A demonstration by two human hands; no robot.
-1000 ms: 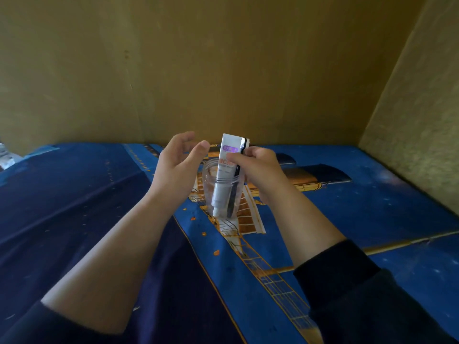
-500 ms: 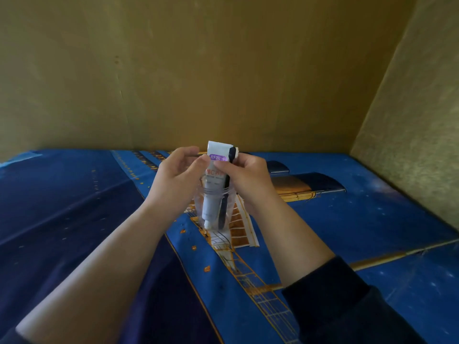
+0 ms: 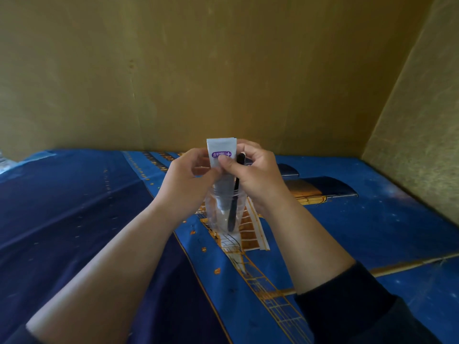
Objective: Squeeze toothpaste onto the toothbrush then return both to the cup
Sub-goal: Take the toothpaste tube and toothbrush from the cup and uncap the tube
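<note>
A white toothpaste tube [image 3: 221, 148] with a purple label stands cap-down in a clear plastic cup [image 3: 218, 219], its lower end hanging above the cup's bottom. Beside it on the right is a black toothbrush [image 3: 237, 184], head up, with its handle end deep in the cup. My left hand [image 3: 186, 182] pinches the tube's left side just above the rim. My right hand [image 3: 258, 175] wraps the toothbrush from the right, and its thumb presses on the front of the tube. The hands hide the middle of the tube.
The cup stands on a blue printed cloth [image 3: 347, 219] with an orange bridge pattern that covers the surface. A yellow-brown wall [image 3: 223, 70] rises close behind, and a side wall [image 3: 422, 145] closes off the right. My dark sleeve [image 3: 347, 306] covers my right forearm.
My left hand has gone from open beside the cup to closed on the tube. The tube has risen a little inside the cup. The toothbrush stays in the cup.
</note>
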